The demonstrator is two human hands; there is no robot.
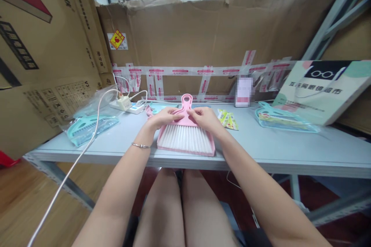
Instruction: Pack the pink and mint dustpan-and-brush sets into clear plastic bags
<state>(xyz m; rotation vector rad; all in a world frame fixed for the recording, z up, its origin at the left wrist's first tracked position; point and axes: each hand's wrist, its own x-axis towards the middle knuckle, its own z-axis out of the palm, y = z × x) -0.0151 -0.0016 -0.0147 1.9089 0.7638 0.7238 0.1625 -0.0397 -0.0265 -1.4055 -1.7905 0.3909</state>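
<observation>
Twice pinched, by left hand [168, 117] and right hand [204, 117], below the handle [187, 109] of the pink brush [189, 120] and pan [212, 150] at the front of the counter [269, 148], probably light, stiff, soft-bristled, best held there

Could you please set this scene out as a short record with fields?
Left hand: gripping the pink brush-and-dustpan set, left of its handle
Right hand: gripping the same set, right of its handle
Bristles: white, in view
Table, left: teal set in clear plastic, power strip
Table, right: yellow-green packets, another teal set
Behind: taped cardboard
</observation>
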